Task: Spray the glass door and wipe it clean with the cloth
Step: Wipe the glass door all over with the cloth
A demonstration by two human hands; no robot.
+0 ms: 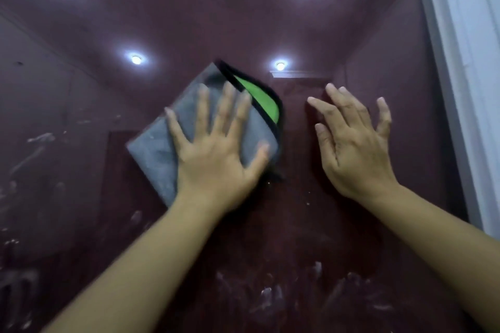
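Observation:
The dark glass door (297,21) fills the head view and mirrors ceiling lights. A folded grey cloth (157,154) with a black hem and a green inner face lies flat against the glass at the centre. My left hand (216,154) presses it there with fingers spread and straight. To its right, my right hand (354,143) is held with fingers spread and empty close to the glass; contact cannot be told. No spray bottle is in view.
White smears and streaks (270,295) mark the lower glass and the left side (40,138). A white door frame (465,62) runs down the right edge.

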